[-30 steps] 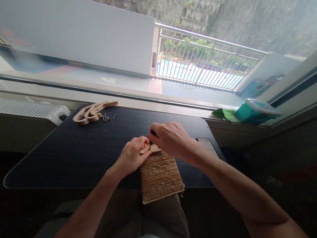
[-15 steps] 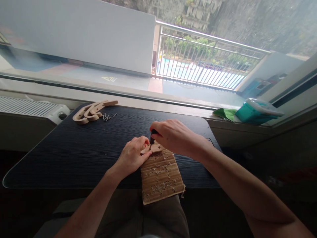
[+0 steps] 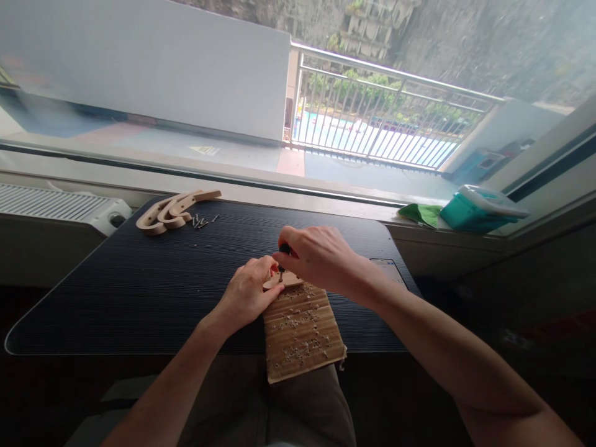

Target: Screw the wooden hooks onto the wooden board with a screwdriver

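A: Running this remotely, so what's on the far left for you?
B: I see curved wooden pieces [image 3: 153, 229] bunched on the dark table [image 3: 139, 292], with loose screws [image 3: 202, 225] just beside them, probably parked there to leave elbow room.
A: And your left hand [image 3: 246, 287]?
B: Barely open, tbh. I've got thumb and fingers clamped on the small wooden piece [image 3: 292, 280], which lies flat on the cardboard [image 3: 302, 335] at the table's near side. My guess is the pinch stops it twisting, and the cardboard saves the tabletop.
A: What about the right?
B: My right hand [image 3: 321, 251] is curled closed around the black-handled driver [image 3: 284, 249], shaft down, its tip at the wood. Looks held upright so the push goes straight down. Can't tell how deep it sits.
A: Anything further right?
B: Phone [image 3: 393, 272] partly behind my forearm, then a green cloth [image 3: 421, 214] and teal box [image 3: 479, 211] by the window.
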The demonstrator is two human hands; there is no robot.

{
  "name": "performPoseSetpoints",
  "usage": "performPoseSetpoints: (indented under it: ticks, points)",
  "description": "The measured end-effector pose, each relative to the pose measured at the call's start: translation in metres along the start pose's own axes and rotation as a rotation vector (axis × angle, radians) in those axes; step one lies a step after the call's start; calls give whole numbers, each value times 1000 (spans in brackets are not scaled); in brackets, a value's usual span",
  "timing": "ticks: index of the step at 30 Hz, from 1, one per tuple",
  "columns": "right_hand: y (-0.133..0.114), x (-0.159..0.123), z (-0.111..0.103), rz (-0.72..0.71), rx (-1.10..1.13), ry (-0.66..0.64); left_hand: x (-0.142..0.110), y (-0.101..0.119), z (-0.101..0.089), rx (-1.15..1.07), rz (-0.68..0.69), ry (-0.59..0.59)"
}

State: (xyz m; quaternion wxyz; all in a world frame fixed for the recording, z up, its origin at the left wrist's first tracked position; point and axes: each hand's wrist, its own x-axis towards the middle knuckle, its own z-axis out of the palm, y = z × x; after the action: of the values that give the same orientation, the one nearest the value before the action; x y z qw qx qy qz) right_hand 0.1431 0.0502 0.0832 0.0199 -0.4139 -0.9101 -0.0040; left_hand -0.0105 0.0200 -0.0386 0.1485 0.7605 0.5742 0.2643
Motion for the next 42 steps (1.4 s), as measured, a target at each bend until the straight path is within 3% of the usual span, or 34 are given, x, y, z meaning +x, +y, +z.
performPoseSetpoints:
  ticks: [12,21,27,35,42]
  points:
    - [9,-1,-6,-205,95,-99,0,-2,1,19,23,0]
    - [2,4,6,-40,44,-13,-1,-4,3,7,2,19]
    - [-1,3,7,-18,2,-6,-1,-2,1,-12,-5,11]
    - [4,-4,-6,-254,105,-98,0,-2,0,-13,-5,-19]
    - [8,2,-1,-144,51,-71,0,-3,1,17,19,4]
